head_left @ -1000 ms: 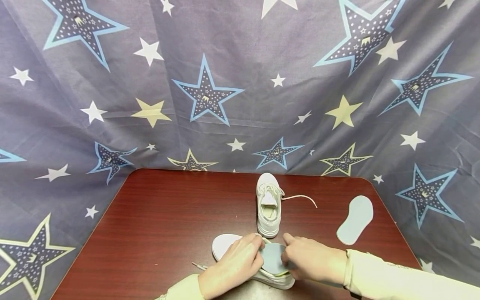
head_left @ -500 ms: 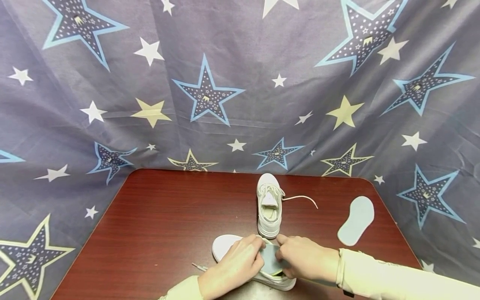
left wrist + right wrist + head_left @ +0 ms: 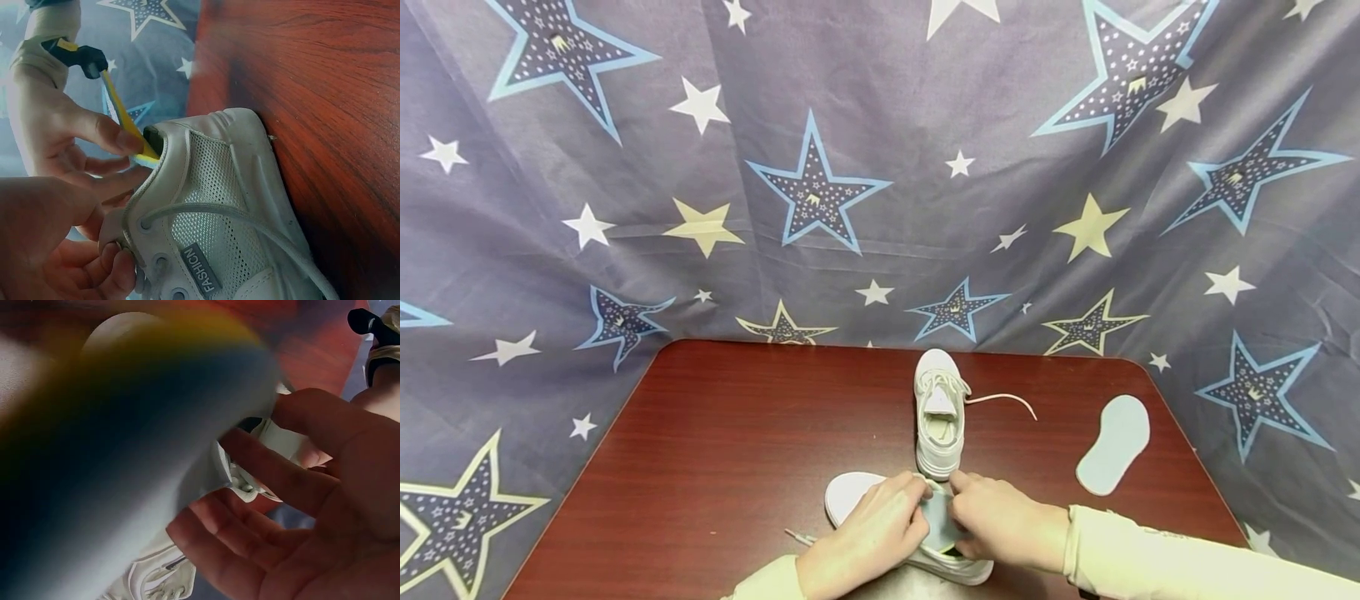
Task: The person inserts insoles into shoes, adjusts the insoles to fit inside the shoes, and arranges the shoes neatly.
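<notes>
A white lace-up sneaker (image 3: 850, 493) lies on its sole near the table's front edge, toe to the left. At its opening, my left hand (image 3: 874, 532) pinches the tongue, as the left wrist view shows from the side. A light-blue insole (image 3: 937, 518) with a yellow underside (image 3: 128, 119) sits partly inside this sneaker, tilted, its rear end sticking out past the collar. My right hand (image 3: 1006, 523) holds that insole between thumb and fingers. Up close in the right wrist view, the insole (image 3: 150, 462) is blurred and hides much of the shoe.
A second white sneaker (image 3: 938, 442) stands just behind, toe away from me, one lace trailing right. Another light-blue insole (image 3: 1114, 446) lies at the right of the red-brown table (image 3: 760, 433). A star-patterned curtain (image 3: 880, 150) hangs around the table.
My right hand has moved left toward the sneaker's opening, pushing the insole farther in. My left hand has stayed nearly still on the tongue.
</notes>
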`<state>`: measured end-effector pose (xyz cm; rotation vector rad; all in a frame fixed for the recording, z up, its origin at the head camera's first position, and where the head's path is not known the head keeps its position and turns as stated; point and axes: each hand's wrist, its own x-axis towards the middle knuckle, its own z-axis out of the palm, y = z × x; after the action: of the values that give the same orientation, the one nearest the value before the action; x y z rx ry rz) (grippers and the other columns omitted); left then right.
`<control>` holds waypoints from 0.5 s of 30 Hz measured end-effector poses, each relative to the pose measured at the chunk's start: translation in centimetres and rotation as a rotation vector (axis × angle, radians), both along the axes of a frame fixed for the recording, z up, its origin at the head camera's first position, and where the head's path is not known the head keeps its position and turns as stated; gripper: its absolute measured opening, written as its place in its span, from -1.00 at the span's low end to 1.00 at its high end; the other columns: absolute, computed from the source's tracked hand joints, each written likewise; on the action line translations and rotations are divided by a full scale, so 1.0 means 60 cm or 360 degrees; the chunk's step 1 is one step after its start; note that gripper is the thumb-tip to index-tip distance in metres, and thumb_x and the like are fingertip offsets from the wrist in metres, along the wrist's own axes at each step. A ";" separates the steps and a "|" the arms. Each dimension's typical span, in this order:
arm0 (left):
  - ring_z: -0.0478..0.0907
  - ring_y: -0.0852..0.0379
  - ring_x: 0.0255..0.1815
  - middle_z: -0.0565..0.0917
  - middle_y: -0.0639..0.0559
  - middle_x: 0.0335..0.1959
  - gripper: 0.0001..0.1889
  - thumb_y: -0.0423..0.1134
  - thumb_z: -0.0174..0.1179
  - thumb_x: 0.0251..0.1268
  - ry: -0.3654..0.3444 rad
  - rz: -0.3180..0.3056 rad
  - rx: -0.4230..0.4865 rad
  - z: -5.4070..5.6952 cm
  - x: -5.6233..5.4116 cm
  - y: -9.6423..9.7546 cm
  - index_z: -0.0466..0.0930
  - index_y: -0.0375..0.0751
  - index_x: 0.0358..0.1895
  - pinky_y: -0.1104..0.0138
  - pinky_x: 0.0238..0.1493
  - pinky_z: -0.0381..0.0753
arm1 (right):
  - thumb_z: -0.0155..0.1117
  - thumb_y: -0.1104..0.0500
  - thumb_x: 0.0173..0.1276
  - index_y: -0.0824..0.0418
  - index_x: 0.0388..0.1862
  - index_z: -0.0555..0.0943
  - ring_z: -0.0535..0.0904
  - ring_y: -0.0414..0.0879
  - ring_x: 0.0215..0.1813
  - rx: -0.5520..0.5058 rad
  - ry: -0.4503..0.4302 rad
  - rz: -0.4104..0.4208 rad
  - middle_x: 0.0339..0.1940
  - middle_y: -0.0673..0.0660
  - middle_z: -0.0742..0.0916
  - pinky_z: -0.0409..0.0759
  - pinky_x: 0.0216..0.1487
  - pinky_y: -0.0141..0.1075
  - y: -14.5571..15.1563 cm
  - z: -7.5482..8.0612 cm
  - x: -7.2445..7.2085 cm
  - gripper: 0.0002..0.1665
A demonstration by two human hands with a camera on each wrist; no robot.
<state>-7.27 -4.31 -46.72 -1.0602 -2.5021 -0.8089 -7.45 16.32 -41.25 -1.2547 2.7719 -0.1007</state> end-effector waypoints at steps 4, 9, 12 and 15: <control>0.52 0.22 -0.48 0.58 0.11 -0.42 -0.81 -0.43 0.25 0.00 0.0022 -0.0003 -0.0002 -0.001 0.002 -0.001 0.64 -0.23 -0.25 0.40 -0.43 0.50 | 0.68 0.05 -0.06 0.01 -0.65 0.57 0.33 -0.28 -0.43 -0.0002 0.0023 0.0007 -0.38 -0.10 0.45 0.41 -0.47 -0.38 -0.002 -0.006 0.000 -0.63; 0.48 0.25 -0.50 0.55 0.12 -0.44 -0.81 -0.43 0.25 -0.01 0.0004 0.0001 -0.0010 0.000 0.001 -0.002 0.64 -0.22 -0.25 0.43 -0.46 0.46 | 0.67 0.02 -0.05 0.00 -0.63 0.56 0.34 -0.28 -0.43 -0.0023 0.0057 0.0011 -0.38 -0.10 0.45 0.39 -0.49 -0.38 -0.002 -0.014 -0.001 -0.64; 0.45 0.28 -0.50 0.55 0.13 -0.43 -0.80 -0.43 0.24 0.00 -0.0014 0.0003 -0.0019 0.002 0.001 -0.003 0.64 -0.21 -0.24 0.44 -0.47 0.45 | 0.66 0.01 -0.02 -0.01 -0.62 0.56 0.35 -0.28 -0.43 -0.0037 0.0063 0.0007 -0.38 -0.11 0.45 0.39 -0.49 -0.37 -0.003 -0.017 -0.001 -0.63; 0.44 0.28 -0.50 0.56 0.13 -0.42 -0.81 -0.42 0.25 0.01 -0.0011 0.0006 -0.0027 0.002 0.000 -0.004 0.64 -0.21 -0.24 0.45 -0.47 0.44 | 0.67 -0.01 -0.02 -0.01 -0.61 0.56 0.37 -0.27 -0.43 -0.0033 0.0104 0.0013 -0.39 -0.11 0.46 0.40 -0.50 -0.36 -0.003 -0.019 -0.001 -0.63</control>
<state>-7.27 -4.53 -46.58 -1.0598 -2.5204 -0.7927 -7.52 16.13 -42.41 -1.2969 2.8275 -0.0901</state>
